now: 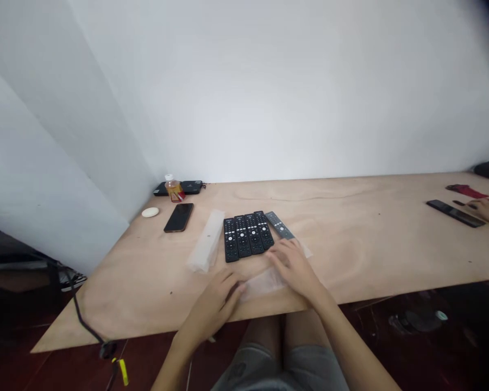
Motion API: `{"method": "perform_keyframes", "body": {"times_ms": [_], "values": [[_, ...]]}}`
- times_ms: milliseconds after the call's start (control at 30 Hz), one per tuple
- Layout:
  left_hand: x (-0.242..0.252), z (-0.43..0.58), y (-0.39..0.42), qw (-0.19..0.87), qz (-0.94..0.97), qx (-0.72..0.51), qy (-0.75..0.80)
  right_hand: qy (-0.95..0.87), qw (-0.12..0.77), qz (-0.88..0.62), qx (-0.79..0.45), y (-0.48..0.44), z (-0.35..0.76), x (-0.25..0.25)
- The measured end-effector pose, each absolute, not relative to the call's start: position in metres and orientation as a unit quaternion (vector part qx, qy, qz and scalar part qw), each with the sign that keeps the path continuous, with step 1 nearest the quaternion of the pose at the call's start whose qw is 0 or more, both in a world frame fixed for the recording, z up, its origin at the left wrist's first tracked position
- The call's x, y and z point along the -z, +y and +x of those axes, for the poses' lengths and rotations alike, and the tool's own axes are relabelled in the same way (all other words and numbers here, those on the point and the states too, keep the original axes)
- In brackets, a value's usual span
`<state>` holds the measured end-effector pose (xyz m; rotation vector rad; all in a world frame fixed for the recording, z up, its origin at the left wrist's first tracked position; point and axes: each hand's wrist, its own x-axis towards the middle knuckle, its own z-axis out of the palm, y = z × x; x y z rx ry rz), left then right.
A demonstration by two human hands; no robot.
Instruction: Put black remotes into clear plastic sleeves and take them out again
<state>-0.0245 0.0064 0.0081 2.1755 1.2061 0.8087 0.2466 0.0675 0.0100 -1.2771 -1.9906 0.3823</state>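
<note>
My left hand (219,300) and my right hand (291,267) rest close together near the table's front edge. Both lie on a clear plastic sleeve (264,284), its far end showing past my right hand. Just beyond my right fingertips lies a grey remote control (279,225), tilted to the right. Four black remote controls (248,235) sit side by side to its left, nearly touching one another. Another clear plastic sleeve (206,241) lies flat left of them, apart from my hands.
A plywood table (342,239) meets white walls. A black phone (178,217), white disc (150,212), small bottle (172,188) and black box (191,187) stand far left. At right, a co-worker's hand (487,212) is next to a black remote control (455,213).
</note>
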Motion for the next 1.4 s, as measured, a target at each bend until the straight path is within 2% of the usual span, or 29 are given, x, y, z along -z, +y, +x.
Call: {"method": "perform_keyframes", "body": {"times_ms": [133, 267, 367, 467, 533, 633, 767, 900, 1033, 1133, 1233, 1400], "values": [[-0.005, -0.023, 0.009, 0.266, 0.791, -0.302, 0.461, -0.799, 0.317, -0.467, -0.208, 0.032, 0.278, 0.001], [0.002, -0.028, 0.011, 0.291, 0.760, -0.323, 0.483, -0.736, 0.336, -0.500, -0.309, 0.011, 0.312, 0.007], [0.004, -0.030, 0.013, 0.338, 0.663, -0.436, 0.506, -0.668, 0.372, -0.514, -0.388, 0.005, 0.320, 0.005], [0.000, -0.021, 0.015, 0.440, 0.516, -0.573, 0.460, -0.609, 0.434, -0.497, -0.441, 0.007, 0.306, 0.003], [-0.002, -0.007, 0.014, 0.495, 0.467, -0.599, 0.423, -0.575, 0.474, -0.480, -0.463, 0.009, 0.283, 0.003], [-0.004, 0.013, 0.014, 0.511, 0.465, -0.579, 0.433, -0.555, 0.510, -0.453, -0.475, 0.011, 0.242, 0.003], [-0.017, 0.002, 0.027, 0.464, 0.466, -0.583, 0.477, -0.613, 0.484, -0.446, -0.437, 0.018, 0.218, 0.001], [-0.041, -0.050, 0.062, 0.402, 0.478, -0.598, 0.503, -0.700, 0.452, -0.511, -0.211, 0.046, 0.245, 0.000], [-0.047, -0.088, 0.102, 0.295, 0.573, -0.493, 0.584, -0.720, 0.335, -0.603, -0.076, 0.070, 0.274, 0.010], [-0.034, -0.097, 0.121, 0.190, 0.614, -0.415, 0.644, -0.731, 0.306, -0.607, -0.058, 0.068, 0.286, 0.020], [-0.022, -0.099, 0.127, 0.148, 0.629, -0.386, 0.659, -0.719, 0.338, -0.604, -0.066, 0.047, 0.305, 0.028], [-0.027, -0.099, 0.108, 0.083, 0.650, -0.379, 0.653, -0.713, 0.407, -0.532, -0.207, 0.000, 0.368, 0.024]]}}
